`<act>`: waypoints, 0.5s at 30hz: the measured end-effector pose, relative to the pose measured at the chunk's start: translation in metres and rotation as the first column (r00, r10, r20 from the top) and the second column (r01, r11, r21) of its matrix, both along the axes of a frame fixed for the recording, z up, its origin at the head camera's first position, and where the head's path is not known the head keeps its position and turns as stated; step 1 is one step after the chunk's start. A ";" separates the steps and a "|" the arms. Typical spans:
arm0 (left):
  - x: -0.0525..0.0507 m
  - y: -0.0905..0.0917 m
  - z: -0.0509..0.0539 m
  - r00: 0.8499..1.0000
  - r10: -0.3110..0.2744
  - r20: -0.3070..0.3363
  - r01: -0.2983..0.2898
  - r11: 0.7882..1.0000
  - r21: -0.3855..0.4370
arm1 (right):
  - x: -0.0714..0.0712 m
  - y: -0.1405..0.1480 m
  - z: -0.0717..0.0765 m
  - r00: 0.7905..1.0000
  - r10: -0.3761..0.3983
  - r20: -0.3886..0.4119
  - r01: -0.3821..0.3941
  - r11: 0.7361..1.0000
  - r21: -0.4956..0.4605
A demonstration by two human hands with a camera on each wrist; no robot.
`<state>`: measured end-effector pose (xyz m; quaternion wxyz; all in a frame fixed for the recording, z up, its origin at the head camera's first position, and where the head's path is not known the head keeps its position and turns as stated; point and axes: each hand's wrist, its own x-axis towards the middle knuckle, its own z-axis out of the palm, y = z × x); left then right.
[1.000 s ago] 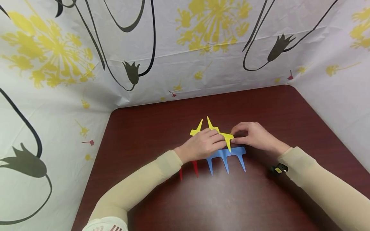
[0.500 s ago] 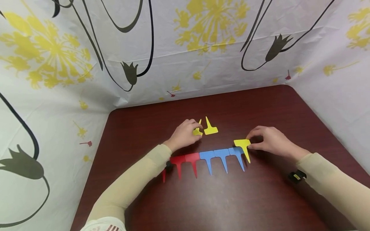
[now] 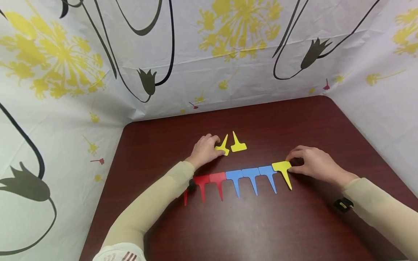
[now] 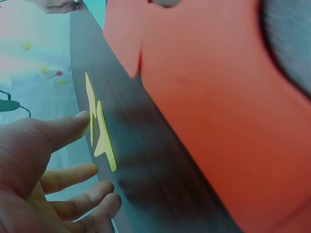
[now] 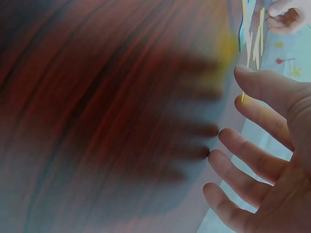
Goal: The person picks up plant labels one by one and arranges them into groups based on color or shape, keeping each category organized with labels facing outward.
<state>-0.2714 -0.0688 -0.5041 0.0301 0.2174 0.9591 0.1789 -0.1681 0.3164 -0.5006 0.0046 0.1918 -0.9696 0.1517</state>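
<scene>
My right hand [image 3: 315,165] pinches one end of a yellow T-shaped plant label [image 3: 283,167], thumb and index finger at its edge. That label lies beside the last blue plant label [image 3: 267,170], stem pointing toward me. Blue and red plant labels [image 3: 217,177] form one row, heads side by side; my left sleeve partly covers the leftmost red one. My left hand [image 3: 204,150] is at a loose yellow plant label [image 3: 223,148], its fingers loosely spread about it in the left wrist view. Another yellow plant label [image 3: 238,146] lies just right of it, stem pointing away.
Everything lies on a dark red-brown wooden table [image 3: 248,228]. A white patterned cloth [image 3: 209,79] hangs around its back and sides. A small black device [image 3: 344,204] is at my right wrist.
My right hand has carried the yellow plant label rightward, from above the blue ones to the row's right end. My left hand has moved left off it to the loose yellow labels.
</scene>
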 end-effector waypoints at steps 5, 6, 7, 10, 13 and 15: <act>0.000 0.005 0.001 0.999 0.031 0.027 -0.031 0.999 -0.024 | 0.003 0.004 0.000 1.000 -0.007 -0.001 0.007 1.000 0.017; 0.001 0.006 0.000 0.999 0.039 0.030 -0.038 0.999 -0.027 | 0.004 0.005 0.000 1.000 -0.006 -0.001 0.006 1.000 0.018; 0.001 0.006 0.000 0.998 0.045 0.031 -0.044 0.999 -0.028 | 0.004 0.005 0.000 1.000 -0.005 -0.002 0.005 1.000 0.019; 0.001 0.008 -0.001 0.998 0.059 0.029 -0.058 0.998 -0.026 | 0.005 0.006 -0.001 1.000 -0.003 -0.006 0.004 1.000 0.023; 0.002 0.010 -0.003 0.998 0.063 0.024 -0.063 0.998 -0.026 | 0.005 0.007 -0.002 1.000 -0.006 -0.018 0.007 0.999 0.032; 0.003 0.012 -0.003 0.998 0.064 0.020 -0.064 0.998 -0.027 | 0.006 0.007 -0.003 1.000 -0.012 -0.024 0.013 0.999 0.041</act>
